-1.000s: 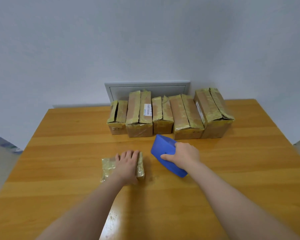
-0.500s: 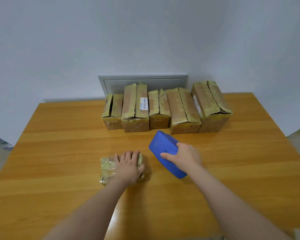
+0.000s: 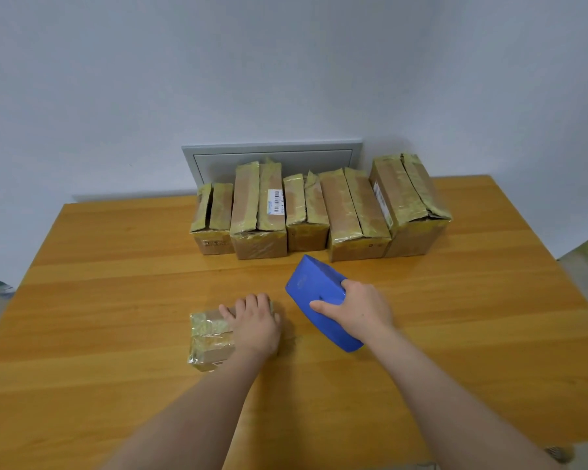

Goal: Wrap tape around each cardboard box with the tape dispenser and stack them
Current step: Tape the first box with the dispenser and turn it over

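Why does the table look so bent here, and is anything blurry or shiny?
Head view: the wide-angle lens bows the table; the forearms near the bottom are soft; the tape on the small box under the left hand glints; lighting is even, with only faint shadows by the tape dispenser.

The left hand (image 3: 255, 325) hides half the small box (image 3: 211, 337); print on the label (image 3: 275, 201) looks unreadably small.
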